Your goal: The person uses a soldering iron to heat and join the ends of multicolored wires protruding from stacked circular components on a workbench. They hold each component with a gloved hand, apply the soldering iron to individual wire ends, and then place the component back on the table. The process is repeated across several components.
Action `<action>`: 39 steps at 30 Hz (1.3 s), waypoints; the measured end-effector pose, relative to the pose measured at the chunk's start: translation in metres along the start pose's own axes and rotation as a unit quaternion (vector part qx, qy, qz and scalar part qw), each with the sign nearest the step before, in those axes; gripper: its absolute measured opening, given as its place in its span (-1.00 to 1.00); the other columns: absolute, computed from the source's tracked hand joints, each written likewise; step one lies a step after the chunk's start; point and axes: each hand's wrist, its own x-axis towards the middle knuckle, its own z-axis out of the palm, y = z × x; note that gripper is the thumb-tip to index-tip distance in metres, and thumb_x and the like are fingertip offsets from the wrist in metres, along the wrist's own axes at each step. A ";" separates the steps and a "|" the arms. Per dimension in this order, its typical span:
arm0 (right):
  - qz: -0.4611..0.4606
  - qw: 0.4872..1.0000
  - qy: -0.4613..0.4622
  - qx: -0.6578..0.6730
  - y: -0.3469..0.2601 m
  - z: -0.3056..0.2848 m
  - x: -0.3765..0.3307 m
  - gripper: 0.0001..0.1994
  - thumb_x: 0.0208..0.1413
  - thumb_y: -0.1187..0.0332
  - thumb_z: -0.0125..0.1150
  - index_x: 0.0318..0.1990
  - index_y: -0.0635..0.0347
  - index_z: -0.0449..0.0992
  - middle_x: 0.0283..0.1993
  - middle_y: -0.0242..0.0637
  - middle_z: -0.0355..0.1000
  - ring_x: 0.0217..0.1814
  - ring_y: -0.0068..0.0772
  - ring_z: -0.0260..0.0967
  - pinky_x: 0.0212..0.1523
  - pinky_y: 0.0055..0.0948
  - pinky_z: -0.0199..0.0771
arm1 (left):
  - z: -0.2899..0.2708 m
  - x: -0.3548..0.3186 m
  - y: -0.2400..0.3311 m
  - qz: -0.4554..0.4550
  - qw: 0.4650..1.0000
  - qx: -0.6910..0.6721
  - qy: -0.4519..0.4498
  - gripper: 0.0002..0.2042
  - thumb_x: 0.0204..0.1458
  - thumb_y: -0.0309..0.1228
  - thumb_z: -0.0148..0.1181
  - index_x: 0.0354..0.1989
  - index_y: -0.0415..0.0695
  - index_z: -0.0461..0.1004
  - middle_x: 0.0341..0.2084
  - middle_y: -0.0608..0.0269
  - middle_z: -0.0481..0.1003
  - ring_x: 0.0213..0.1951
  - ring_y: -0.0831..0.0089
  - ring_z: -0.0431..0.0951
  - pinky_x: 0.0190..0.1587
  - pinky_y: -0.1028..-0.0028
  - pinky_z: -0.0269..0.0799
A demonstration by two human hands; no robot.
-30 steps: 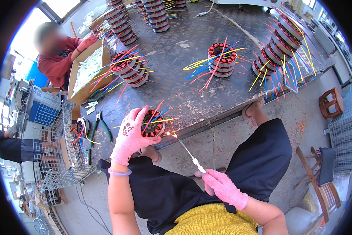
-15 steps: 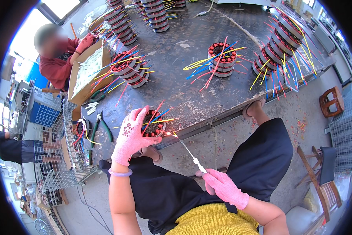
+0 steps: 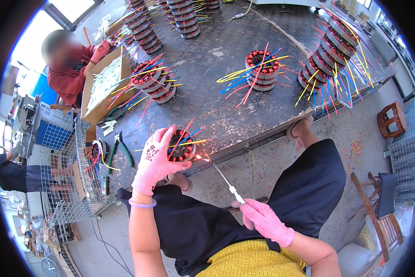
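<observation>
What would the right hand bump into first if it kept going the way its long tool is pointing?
Probably the wound motor stator at the table edge, held by the left hand. The thin rod in the right hand points up-left, its glowing tip already about at the stator's wires; depth is uncertain.

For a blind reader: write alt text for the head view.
A pink-gloved left hand steadies a wound motor stator at a dark workbench edge while the right hand touches a long-nozzle lighter flame to its coloured wires.
</observation>
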 end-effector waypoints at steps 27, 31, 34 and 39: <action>0.000 1.000 -0.006 -0.026 -0.005 0.002 -0.001 -0.64 0.38 0.19 -0.08 0.11 0.23 0.48 -0.57 -0.50 0.25 -0.53 -0.72 0.14 -0.47 -0.61 0.17 | -0.001 0.001 0.002 0.006 1.000 0.001 0.003 -0.05 -0.40 -0.18 0.55 0.26 -0.27 0.26 0.06 -0.03 0.38 0.11 0.00 0.40 0.21 0.21 0.29; -0.009 1.000 -0.010 -0.028 -0.005 0.002 -0.001 -0.63 0.39 0.18 -0.08 0.11 0.24 0.47 -0.57 -0.50 0.25 -0.53 -0.71 0.14 -0.47 -0.61 0.17 | -0.002 0.001 0.003 -0.003 1.000 0.004 -0.002 -0.05 -0.40 -0.20 0.55 0.27 -0.27 0.25 0.06 -0.03 0.38 0.12 -0.01 0.40 0.21 0.21 0.29; -0.005 1.000 -0.011 -0.021 0.000 0.000 0.000 -0.63 0.39 0.17 -0.09 0.10 0.25 0.48 -0.57 -0.50 0.25 -0.53 -0.71 0.14 -0.48 -0.60 0.17 | -0.002 0.001 0.004 -0.009 1.000 0.001 -0.004 -0.05 -0.41 -0.22 0.55 0.27 -0.28 0.25 0.06 -0.03 0.38 0.13 0.00 0.39 0.22 0.21 0.28; -0.002 1.000 -0.007 0.008 0.001 -0.002 -0.001 -0.64 0.39 0.18 -0.07 0.09 0.24 0.48 -0.57 -0.50 0.25 -0.53 -0.72 0.14 -0.48 -0.61 0.16 | 0.002 0.002 0.002 -0.003 1.000 -0.006 -0.005 -0.04 -0.39 -0.09 0.55 0.26 -0.24 0.25 0.08 -0.03 0.37 0.14 -0.01 0.38 0.23 0.16 0.25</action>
